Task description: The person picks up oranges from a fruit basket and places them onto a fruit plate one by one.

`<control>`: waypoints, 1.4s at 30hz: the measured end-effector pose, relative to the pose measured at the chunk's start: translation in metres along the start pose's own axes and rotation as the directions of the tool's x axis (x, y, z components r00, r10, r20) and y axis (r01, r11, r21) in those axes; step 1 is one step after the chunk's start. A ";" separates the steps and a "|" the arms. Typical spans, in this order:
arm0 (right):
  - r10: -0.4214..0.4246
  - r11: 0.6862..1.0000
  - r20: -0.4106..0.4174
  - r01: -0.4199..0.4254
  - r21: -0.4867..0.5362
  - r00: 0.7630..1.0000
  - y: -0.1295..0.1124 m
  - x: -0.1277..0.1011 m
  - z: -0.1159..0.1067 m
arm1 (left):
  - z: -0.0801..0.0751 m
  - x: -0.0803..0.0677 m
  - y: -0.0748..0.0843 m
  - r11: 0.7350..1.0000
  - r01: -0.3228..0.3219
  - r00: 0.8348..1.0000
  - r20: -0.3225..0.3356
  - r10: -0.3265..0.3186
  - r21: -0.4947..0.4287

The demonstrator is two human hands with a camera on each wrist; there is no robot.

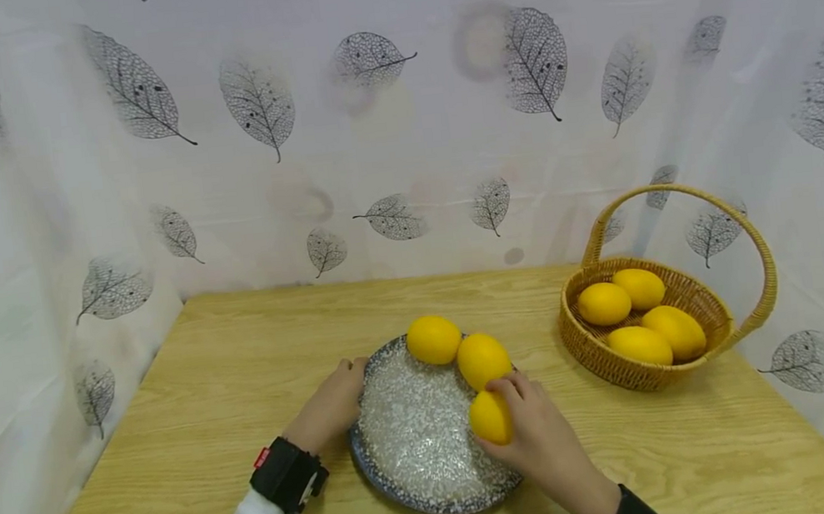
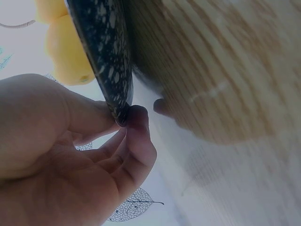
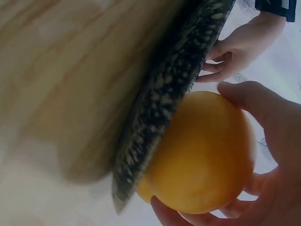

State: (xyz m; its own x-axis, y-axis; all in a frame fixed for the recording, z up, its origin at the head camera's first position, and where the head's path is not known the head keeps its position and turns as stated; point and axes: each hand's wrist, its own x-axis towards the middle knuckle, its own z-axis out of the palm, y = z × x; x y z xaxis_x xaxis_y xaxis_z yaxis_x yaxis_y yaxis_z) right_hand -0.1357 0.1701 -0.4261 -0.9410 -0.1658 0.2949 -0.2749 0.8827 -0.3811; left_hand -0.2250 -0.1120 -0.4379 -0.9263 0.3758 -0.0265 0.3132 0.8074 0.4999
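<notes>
A round speckled plate [image 1: 414,424] with a dark blue rim lies on the wooden table. My left hand [image 1: 333,403] pinches its left rim between thumb and fingers, as the left wrist view shows with the hand [image 2: 70,146] at the plate's edge [image 2: 110,61]. Over the plate's right side, my right hand [image 1: 544,436] grips a lemon [image 1: 491,418], thumb on one side and fingers on the other; this lemon [image 3: 202,150] is large in the right wrist view. Two more lemons rest along the plate's far right edge, one lemon [image 1: 433,340] farther back and another lemon [image 1: 483,360] nearer.
To the right stands a wicker basket [image 1: 596,361] with a tall arched handle [image 1: 764,270] and several lemons [image 1: 640,346] inside. A white curtain [image 1: 402,157] printed with dark leaves hangs behind the table [image 1: 261,331] and along both sides.
</notes>
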 end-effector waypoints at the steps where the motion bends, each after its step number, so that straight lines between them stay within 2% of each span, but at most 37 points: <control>1: -0.003 1.000 -0.002 0.003 -0.006 1.000 0.001 0.000 0.001 | 0.000 0.000 0.000 1.000 -0.001 1.000 0.000 0.001 -0.002; 10: -0.030 0.999 -0.046 0.029 -0.028 0.998 0.001 -0.003 0.002 | 0.000 0.000 0.001 1.000 -0.013 1.000 -0.008 0.013 -0.005; 18: -0.002 1.000 -0.005 0.002 -0.020 1.000 0.001 -0.003 -0.001 | 0.001 0.000 0.001 1.000 -0.015 1.000 -0.004 0.015 -0.008; 26: -0.006 1.000 -0.012 0.006 -0.017 1.000 0.002 -0.002 -0.003 | 0.001 0.001 -0.001 1.000 -0.026 0.999 -0.019 0.027 0.004; 32: 0.011 1.000 0.013 -0.011 -0.004 1.000 0.001 0.000 -0.004 | 0.000 -0.001 -0.001 1.000 -0.025 0.999 -0.023 0.025 0.012; 42: 0.014 1.000 0.028 -0.014 0.015 1.000 0.000 0.000 -0.007 | 0.000 0.000 -0.001 1.000 -0.001 1.000 0.005 0.001 0.007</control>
State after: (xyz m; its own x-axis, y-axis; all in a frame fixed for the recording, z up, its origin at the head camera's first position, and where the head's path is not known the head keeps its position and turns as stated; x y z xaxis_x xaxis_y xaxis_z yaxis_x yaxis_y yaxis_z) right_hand -0.1341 0.1731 -0.4199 -0.9499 -0.1658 0.2651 -0.2645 0.8782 -0.3985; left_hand -0.2255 -0.1126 -0.4387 -0.9248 0.3792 -0.0305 0.3158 0.8100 0.4941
